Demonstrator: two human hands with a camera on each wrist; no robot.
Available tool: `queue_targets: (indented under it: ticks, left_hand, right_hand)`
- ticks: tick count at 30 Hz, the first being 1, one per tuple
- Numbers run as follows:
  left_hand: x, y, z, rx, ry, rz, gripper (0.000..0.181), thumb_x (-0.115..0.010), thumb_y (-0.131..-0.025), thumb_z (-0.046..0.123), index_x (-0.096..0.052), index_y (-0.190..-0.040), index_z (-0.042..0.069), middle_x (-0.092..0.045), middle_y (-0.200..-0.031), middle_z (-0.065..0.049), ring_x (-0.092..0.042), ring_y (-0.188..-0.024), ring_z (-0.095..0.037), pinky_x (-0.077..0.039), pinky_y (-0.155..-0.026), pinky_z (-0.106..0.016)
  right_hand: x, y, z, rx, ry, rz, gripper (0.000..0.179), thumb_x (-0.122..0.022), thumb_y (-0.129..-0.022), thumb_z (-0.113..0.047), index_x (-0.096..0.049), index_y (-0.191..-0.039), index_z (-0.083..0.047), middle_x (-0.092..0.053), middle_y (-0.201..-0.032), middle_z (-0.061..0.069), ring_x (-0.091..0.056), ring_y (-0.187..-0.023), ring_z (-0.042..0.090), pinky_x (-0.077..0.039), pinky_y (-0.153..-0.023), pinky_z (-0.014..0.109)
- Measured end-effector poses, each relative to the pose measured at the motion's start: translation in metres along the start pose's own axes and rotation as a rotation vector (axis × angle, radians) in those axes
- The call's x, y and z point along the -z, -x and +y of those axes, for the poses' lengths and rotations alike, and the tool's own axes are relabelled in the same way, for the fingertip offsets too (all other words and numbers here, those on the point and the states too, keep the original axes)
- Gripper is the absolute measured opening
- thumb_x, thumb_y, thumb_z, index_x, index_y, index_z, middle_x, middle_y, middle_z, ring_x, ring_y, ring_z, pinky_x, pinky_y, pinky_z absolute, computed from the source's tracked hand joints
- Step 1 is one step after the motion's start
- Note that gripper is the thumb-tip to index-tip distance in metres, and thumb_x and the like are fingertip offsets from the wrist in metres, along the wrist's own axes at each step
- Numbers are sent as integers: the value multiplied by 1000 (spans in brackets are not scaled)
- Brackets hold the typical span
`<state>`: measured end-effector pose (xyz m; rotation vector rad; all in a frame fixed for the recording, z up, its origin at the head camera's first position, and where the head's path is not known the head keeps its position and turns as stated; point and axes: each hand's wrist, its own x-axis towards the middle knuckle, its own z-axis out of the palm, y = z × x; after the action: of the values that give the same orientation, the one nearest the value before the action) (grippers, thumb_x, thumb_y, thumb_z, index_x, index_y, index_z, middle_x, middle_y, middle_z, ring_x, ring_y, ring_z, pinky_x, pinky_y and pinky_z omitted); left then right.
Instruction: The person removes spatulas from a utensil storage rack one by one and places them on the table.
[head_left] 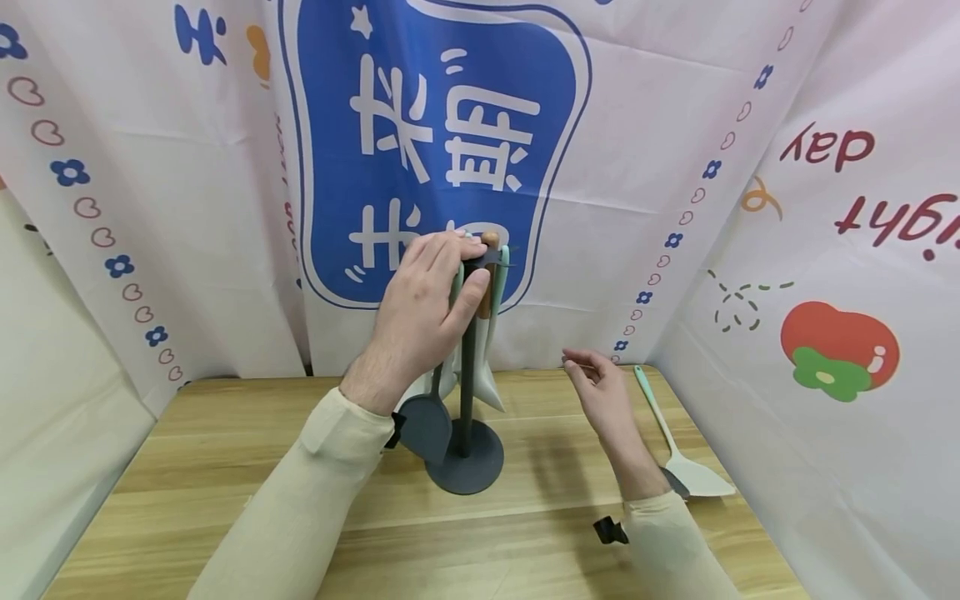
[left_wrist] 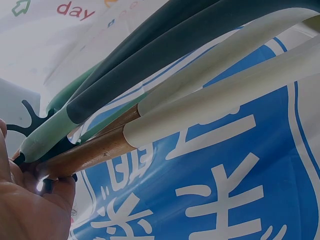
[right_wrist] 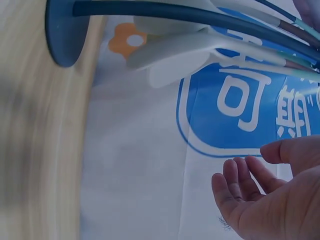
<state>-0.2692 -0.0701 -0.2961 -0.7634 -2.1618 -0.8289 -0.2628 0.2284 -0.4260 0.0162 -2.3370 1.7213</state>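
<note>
My left hand (head_left: 423, 287) is at the top of a dark utensil stand (head_left: 467, 392), gripping it beside the wooden knob (head_left: 490, 239), fingers over the top and thumb lower down. Kitchen utensils hang around its pole: a dark grey turner (head_left: 426, 427) under my left hand and pale-headed utensils (head_left: 486, 387) behind. In the left wrist view, a mint handle end (left_wrist: 47, 135) and a brown wooden handle (left_wrist: 92, 152) meet at the palm. Away to the right, my right hand (head_left: 600, 387) hovers with nothing in it, fingers loosely bent.
A mint-handled turner with a pale blade (head_left: 697, 477) lies at the table's right side. Beside it, a dark grey piece (head_left: 674, 483) is partly hidden by my right forearm. The wooden table (head_left: 247, 450) ends at printed cloth walls (head_left: 630, 167) behind and on both sides.
</note>
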Motion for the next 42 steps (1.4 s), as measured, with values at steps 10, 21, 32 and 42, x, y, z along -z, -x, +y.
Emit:
queue_targets:
  ticks: [10,21,32,42]
  left_hand:
    - [1,0,0,0,-4,0,51,-48,-122,42,-68,-156,9,-69,-164,-12,-53,-167,-34,-43,-144,-55]
    - [1,1,1,-11,1,12,50,-52,-122,40,-69,-156,9,-70,-164,-13,-53,-167,-35,-43,-144,-55]
    - [1,1,1,-7,-4,13,50,-49,-123,40,-68,-157,9,-70,-163,-12,-53,-166,-34,-43,-144,-54]
    - [1,1,0,-6,-8,11,51,-49,-122,41,-68,-158,10,-70,-163,-12,-53,-166,-34,-44,-144,-54]
  right_hand:
    - [-28,0,-18,59,-41,-45,34,-67,-120,-16,-74,-151,-2,-76,-152,22,-74,-139,32,-56,-104,9]
    - [-59,-4,-37,146,-97,-55,31,-69,-117,-9,-77,-145,2,-79,-143,27,-77,-128,28,-57,-101,15]
    - [-79,-10,-50,157,-158,-86,34,-70,-117,-10,-74,-148,2,-77,-147,27,-74,-140,39,-57,-110,20]
    - [-96,-14,-57,143,-208,-94,30,-71,-114,-5,-76,-144,0,-77,-141,23,-75,-133,32,-59,-113,32]
